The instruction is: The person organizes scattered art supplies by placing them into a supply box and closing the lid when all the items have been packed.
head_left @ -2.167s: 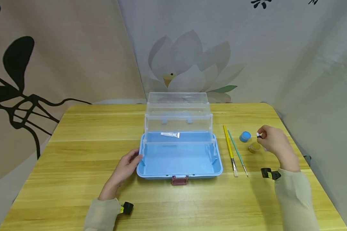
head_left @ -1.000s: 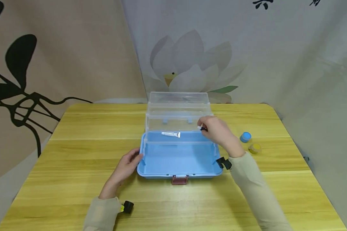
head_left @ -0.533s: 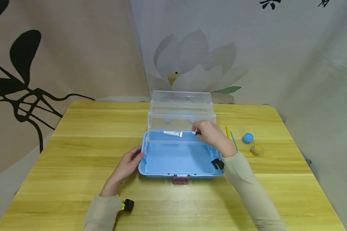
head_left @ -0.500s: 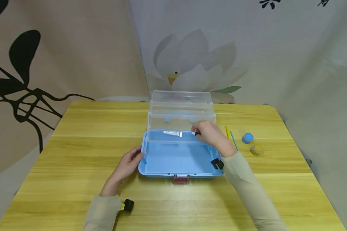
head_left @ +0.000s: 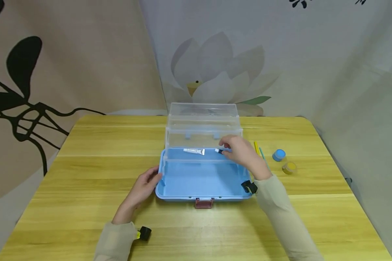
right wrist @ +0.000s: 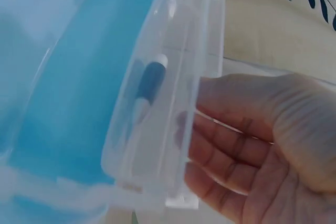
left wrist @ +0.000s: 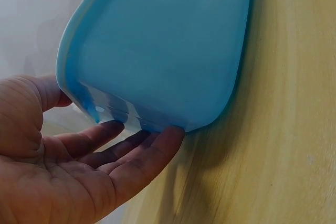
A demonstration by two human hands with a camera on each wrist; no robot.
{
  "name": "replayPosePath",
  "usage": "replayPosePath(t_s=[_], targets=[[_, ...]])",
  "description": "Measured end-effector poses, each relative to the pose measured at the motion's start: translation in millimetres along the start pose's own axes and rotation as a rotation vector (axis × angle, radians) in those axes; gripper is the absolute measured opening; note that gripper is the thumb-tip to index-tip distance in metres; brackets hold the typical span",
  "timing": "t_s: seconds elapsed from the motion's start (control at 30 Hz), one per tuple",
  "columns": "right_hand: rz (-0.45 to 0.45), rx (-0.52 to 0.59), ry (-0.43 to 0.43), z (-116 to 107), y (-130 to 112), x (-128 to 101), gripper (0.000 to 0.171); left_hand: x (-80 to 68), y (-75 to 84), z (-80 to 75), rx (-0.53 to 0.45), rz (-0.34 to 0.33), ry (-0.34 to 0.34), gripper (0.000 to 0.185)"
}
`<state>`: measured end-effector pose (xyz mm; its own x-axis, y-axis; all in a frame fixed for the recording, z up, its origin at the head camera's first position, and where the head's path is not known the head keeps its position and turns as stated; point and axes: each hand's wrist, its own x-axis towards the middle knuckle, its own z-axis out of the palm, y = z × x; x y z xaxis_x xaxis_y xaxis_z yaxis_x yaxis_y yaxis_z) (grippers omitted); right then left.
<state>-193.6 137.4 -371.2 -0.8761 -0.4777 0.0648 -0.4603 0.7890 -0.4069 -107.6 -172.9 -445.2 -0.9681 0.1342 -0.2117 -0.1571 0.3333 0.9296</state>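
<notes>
A blue toolbox (head_left: pixel 199 181) stands open on the table, with translucent trays (head_left: pixel 202 161) raised over its back half. My left hand (head_left: pixel 145 186) rests against the box's left end; in the left wrist view its fingers (left wrist: pixel 149 163) touch the outer wall. A small dark-blue paint tube with white ends (right wrist: pixel 152 82) lies in the tray. Beside it is my right hand (head_left: pixel 240 150), fingers parted and loosely bent, the tube no longer pinched. Some fingertips show only faintly through the tray wall in the right wrist view. Left of them lies a silver-white paint tube (head_left: pixel 194 151).
Right of the box stand a blue paint pot (head_left: pixel 278 155) and a yellow one (head_left: pixel 289 167). A yellow brush (head_left: pixel 256 146) and a teal brush (head_left: pixel 262 153) lie partly hidden under my right arm. A maroon latch (head_left: pixel 204 203) hangs at the box's front. Behind the table hangs a printed curtain (head_left: pixel 215 54).
My right hand brought the dark tube from beside the paint pots to the tray, then let go, its fingers spreading. The left hand has stayed at the box's left end.
</notes>
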Motion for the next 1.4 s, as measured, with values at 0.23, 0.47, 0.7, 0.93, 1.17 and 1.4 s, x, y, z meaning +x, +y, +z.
replayPosePath(t_s=[0.23, 0.47, 0.7, 0.93, 1.17, 1.4], targets=[[-0.003, 0.014, 0.104, -19.0, 15.0, -16.3, 0.02, -0.7, 1.4, 0.0, 0.0, -0.007, 0.005, 0.046], [0.073, 0.008, 0.141, -31.1, 40.3, -33.6, 0.019, -1.1, 2.3, -0.3, 0.004, -0.017, -0.003, 0.047], [0.14, 0.043, 0.141, -35.3, 61.7, -51.6, 0.018, -1.2, 2.6, -0.4, 0.008, -0.018, -0.003, 0.047], [0.167, 0.035, 0.114, -29.3, 78.3, -64.1, 0.018, -0.8, 2.3, -0.2, 0.016, -0.015, -0.002, 0.046], [0.247, 0.056, 0.056, -18.7, 92.3, -74.8, 0.018, -0.9, 2.1, 0.2, 0.011, -0.01, -0.001, 0.046], [0.284, 0.049, 0.025, -12.3, 103.6, -81.4, 0.017, -1.3, 2.1, 0.0, -0.001, -0.007, -0.006, 0.046]])
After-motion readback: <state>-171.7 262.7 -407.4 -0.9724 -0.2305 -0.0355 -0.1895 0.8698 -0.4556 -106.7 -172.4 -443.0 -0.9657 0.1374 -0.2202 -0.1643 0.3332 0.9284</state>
